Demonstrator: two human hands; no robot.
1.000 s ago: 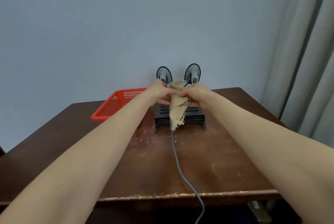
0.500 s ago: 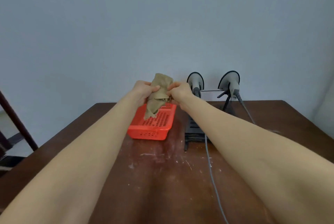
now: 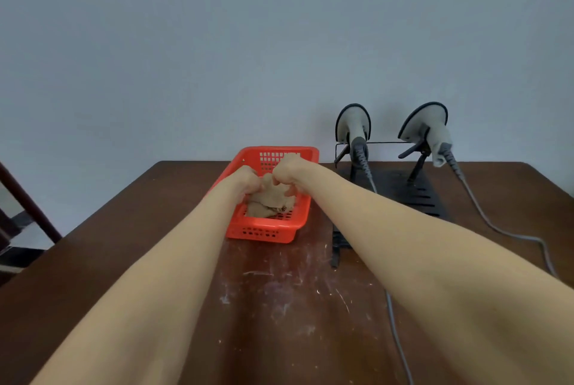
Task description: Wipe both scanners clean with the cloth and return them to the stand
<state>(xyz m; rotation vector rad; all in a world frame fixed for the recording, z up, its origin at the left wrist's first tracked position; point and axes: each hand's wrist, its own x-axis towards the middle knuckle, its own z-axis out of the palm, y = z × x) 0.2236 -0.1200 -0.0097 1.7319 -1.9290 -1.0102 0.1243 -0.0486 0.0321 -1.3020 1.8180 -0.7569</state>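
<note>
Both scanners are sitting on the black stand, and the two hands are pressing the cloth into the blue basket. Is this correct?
Not quite: the basket is red, not blue, as the head view shows. The rest holds: both scanners sit on the black stand, and the left hand and right hand press the cloth into it.

Soft, even light across the whole view, no hard glare anywhere. The wall [image 3: 217, 43] reads flat blue-grey, dimming a touch toward the upper corners. Faint soft shadows sit under the forearms on the table [image 3: 139, 198], and its middle shows a dull sheen over pale scuffs. Wide-angle stretch swells the forearms at the bottom edge and splays the table's sides. Detail is soft throughout, with the right scanner [image 3: 427, 127] slightly smeared.
</note>
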